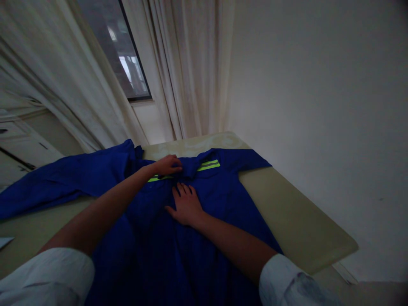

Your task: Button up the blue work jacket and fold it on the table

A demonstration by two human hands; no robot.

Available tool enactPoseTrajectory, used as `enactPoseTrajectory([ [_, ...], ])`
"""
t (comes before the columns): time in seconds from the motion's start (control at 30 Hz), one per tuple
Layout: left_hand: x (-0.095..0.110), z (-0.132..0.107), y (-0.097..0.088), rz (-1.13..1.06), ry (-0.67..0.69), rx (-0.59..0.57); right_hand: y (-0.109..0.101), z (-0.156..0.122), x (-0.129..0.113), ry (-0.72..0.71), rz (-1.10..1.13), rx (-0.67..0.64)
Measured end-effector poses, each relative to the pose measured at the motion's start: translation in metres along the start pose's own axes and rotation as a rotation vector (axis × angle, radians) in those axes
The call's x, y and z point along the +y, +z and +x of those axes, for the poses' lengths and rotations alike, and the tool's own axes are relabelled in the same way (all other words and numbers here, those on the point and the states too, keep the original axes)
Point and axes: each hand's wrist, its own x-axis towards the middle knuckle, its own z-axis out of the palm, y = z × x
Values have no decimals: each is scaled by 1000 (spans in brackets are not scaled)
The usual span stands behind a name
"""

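Note:
A blue work shirt point(219, 199) with yellow-green reflective stripes point(208, 165) lies spread on a beige table point(296, 225). My left hand point(167, 165) is at the collar, with its fingers curled and pinching the blue fabric there. Just below the collar, my right hand point(185, 206) lies flat on the middle of the shirt with its fingers stretched out. One sleeve point(63, 180) of the shirt trails off to the left across the table.
Cream curtains point(178, 68) hang behind the table around a dark window point(117, 46). A plain white wall point(318, 106) runs along the right side. The table's rounded corner point(347, 246) is at the right. A pale scrap point(4, 242) lies at the far left edge.

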Motion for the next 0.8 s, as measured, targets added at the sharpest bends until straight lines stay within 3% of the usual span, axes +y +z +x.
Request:
enactPoseTrajectory([
  [0.07,15,7,21,42,9,159,1,1,1,1,-10,13],
  [0.1,22,12,34,55,4,164,1,0,1,3,-15,16],
  [0.23,42,29,76,89,-117,-45,4,-3,0,-6,-19,34],
  [0.33,43,28,76,87,-198,36,0,2,-1,-41,8,71],
  [0.43,44,3,67,116,-256,181,-22,21,17,18,109,236],
  [0.53,57,-40,79,186,-322,311,-65,41,70,308,216,602],
  [0.63,74,-72,104,253,-383,362,-108,40,145,821,229,918],
  [0.7,83,-79,116,268,-388,335,-125,28,193,1114,276,1043],
  [0.77,87,-78,119,270,-372,321,-131,11,231,1235,307,1112],
  [0.8,87,-76,118,262,-362,317,-130,4,246,1219,336,1117],
])
